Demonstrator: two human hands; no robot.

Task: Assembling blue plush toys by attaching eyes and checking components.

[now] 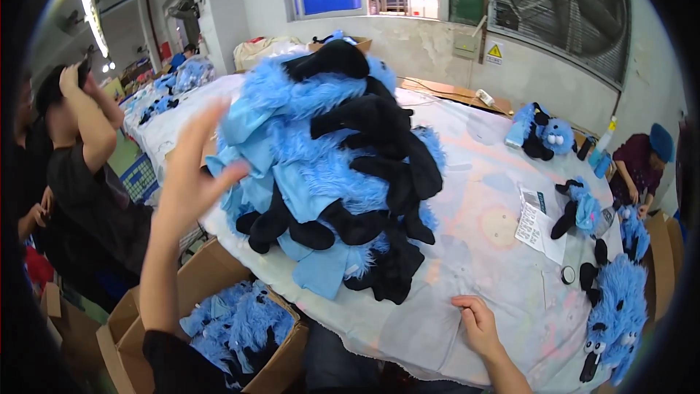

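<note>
A tall heap of blue furry plush skins (313, 153) with black limbs and light-blue fabric pieces sits on the cloth-covered table (474, 241) before me. My left hand (191, 175) is raised at the heap's left side, thumb and fingers apart, slightly smeared by motion. It holds nothing, and I cannot tell whether its thumb touches the light-blue fabric. Near the front edge of the table, my right hand (477, 323) rests on the cloth with loosely bent fingers and nothing in them. Below my left forearm, a cardboard box (208, 270) contains more blue plush pieces (244, 321).
Blue plush toys (618, 292) lie along the right side, near a printed sheet (538, 230) and a small black-rimmed round item (568, 274). Across the table's right end, a person (642, 164) handles another plush. More people (87, 160) stand at left. A large fan (561, 7) is set in the wall.
</note>
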